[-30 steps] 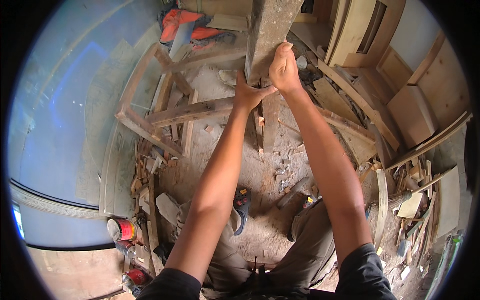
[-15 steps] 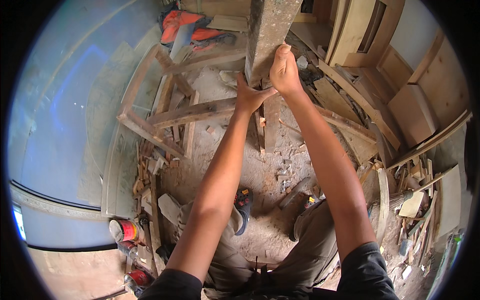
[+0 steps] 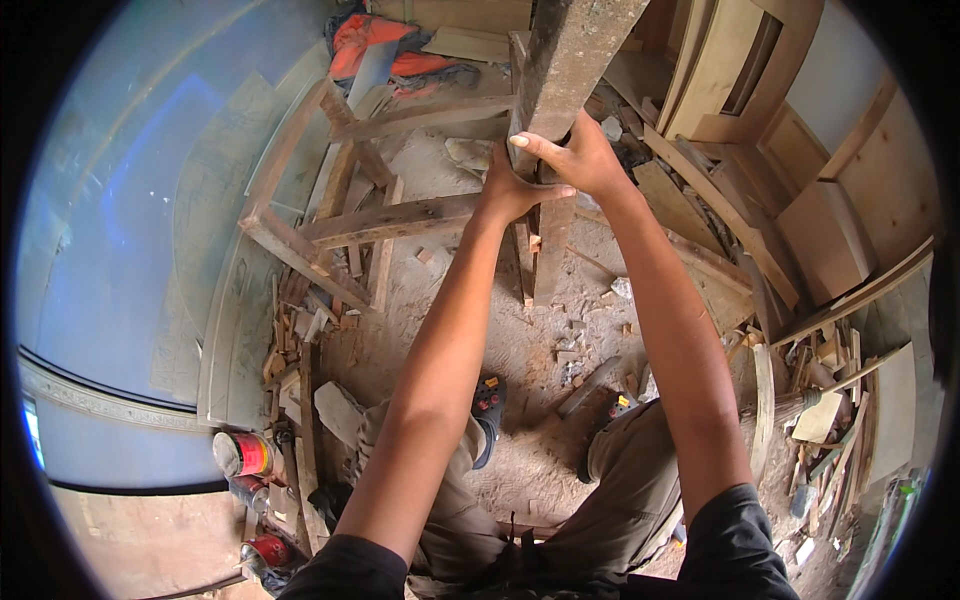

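Dusty floor [image 3: 525, 350] underfoot, wood frame [image 3: 400, 219] above it L of ctr. Thick wood beam [image 3: 578, 60] at top ctr, nr end twd person; L grip [image 3: 510, 193] & R grip [image 3: 592, 162] both clasped round that end. Red-label tin [image 3: 243, 455] lower L.

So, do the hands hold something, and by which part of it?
A thick wooden beam, near its lower end in this view: the right hand grips it, thumb across it; the left hand sits just below.

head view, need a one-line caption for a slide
Left grip and right grip on a rough wooden beam above a debris-strewn floor.
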Motion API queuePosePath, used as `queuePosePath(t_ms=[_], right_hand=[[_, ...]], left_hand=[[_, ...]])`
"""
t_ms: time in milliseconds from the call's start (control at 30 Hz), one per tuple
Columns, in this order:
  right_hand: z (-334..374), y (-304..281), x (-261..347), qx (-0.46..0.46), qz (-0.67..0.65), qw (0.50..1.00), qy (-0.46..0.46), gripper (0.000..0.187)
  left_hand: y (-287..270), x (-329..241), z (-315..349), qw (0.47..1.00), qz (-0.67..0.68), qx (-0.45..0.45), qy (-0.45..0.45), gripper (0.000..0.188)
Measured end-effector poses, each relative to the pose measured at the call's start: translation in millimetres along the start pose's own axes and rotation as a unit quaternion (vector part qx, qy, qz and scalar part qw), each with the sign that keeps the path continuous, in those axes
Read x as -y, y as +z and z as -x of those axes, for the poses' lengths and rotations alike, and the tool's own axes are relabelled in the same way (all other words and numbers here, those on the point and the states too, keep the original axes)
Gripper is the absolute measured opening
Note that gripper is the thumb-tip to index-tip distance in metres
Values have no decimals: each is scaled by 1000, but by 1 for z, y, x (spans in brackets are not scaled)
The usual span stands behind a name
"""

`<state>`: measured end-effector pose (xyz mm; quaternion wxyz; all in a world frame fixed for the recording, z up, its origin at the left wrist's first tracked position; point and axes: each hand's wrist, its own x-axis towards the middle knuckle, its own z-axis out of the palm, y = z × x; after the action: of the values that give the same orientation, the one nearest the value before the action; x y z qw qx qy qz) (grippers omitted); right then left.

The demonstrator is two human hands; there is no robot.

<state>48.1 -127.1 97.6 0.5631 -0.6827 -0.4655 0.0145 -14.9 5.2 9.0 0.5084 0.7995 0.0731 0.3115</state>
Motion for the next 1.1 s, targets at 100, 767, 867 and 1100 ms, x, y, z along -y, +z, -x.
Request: queuePosePath(t_ms=[100,767,867,1100], right_hand=[[-2,4,-4,-13,0,1000,-26,88],[2,1,-9,-11,11,999,-40,80],[3,-6,-13,44,-48,997,-29,86],[7,-21,15,-16,-22,1000,-5,91]], left_hand=[[-3,6,-5,1000,-4,1,-7,122],[-14,12,5,993,114,-4,-34,92],[-6,11,5,999,38,-19,25,74],[-27,21,-9,976,56,-181,109,77]])
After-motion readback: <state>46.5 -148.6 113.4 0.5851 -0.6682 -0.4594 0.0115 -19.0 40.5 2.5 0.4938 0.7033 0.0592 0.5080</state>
